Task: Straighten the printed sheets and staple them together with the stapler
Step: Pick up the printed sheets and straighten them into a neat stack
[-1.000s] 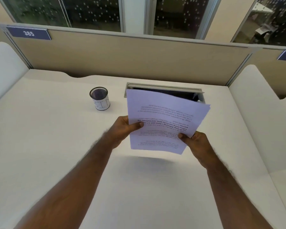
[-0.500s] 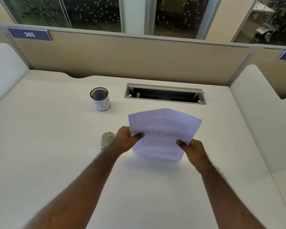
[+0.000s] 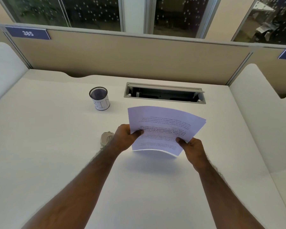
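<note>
Bowed printed sheets aloft; stapler, seemingly grey, left.

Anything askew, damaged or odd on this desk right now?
Only the sheets: held above the desk by the left hand and right hand, they bow upward, their far right edges fanned and uneven, print upside down to the camera. The stapler lies untouched behind the left wrist. The cable hatch is open.

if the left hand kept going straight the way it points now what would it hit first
The left hand points up and away across the desk while gripping the printed sheets. Beyond the paper, the next thing looks like the open cable tray, though depth is hard to judge. The mesh cup sits off-line.
</note>
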A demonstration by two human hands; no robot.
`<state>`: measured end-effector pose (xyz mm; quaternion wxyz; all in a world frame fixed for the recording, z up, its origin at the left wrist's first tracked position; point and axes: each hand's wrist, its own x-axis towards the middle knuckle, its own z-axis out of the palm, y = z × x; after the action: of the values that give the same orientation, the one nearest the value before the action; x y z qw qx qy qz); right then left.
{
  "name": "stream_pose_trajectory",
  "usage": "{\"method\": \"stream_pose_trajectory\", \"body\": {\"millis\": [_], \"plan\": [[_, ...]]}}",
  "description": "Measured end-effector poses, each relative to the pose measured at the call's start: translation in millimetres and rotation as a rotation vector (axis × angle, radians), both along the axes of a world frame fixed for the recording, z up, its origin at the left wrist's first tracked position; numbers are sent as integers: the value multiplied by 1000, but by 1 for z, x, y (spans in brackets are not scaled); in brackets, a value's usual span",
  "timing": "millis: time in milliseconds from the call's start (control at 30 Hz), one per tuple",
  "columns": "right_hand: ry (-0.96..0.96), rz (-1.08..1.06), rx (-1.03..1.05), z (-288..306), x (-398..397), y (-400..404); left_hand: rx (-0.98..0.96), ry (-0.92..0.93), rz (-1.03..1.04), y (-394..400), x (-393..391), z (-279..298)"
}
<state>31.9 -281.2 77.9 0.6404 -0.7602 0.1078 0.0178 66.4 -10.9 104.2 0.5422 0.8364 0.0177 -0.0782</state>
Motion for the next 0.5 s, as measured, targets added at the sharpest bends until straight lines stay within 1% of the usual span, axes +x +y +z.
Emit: {"method": "stream_pose_trajectory", "body": {"millis": [100, 133, 200, 233, 267, 333, 367, 400, 433, 500], "plan": [[34, -28, -18, 0, -3, 4, -19, 29, 11, -1, -1, -3], [47, -63, -41, -2, -5, 6, -69, 45, 39, -2, -1, -4], [149, -180, -5, -7, -9, 10, -277, 88, 142, -3, 0, -4], [233, -207, 48, -9, -14, 13, -403, 122, 203, -4, 0, -5], [303, -183, 137, -12, -18, 16, -525, 166, 246, -4, -1, -6], [420, -53, 399, -20, -24, 21, -716, 263, 254, -9, -6, -13], [425, -25, 535, -22, -25, 23, -771, 307, 232, -11, -10, -18], [392, -34, 641, -24, -26, 24, -797, 341, 211, -12, -13, -22], [351, -66, 674, -26, -25, 24, -806, 363, 201, -12, -15, -26], [283, -113, 585, -26, -23, 16, -827, 373, 223, -4, -15, -29]]}}
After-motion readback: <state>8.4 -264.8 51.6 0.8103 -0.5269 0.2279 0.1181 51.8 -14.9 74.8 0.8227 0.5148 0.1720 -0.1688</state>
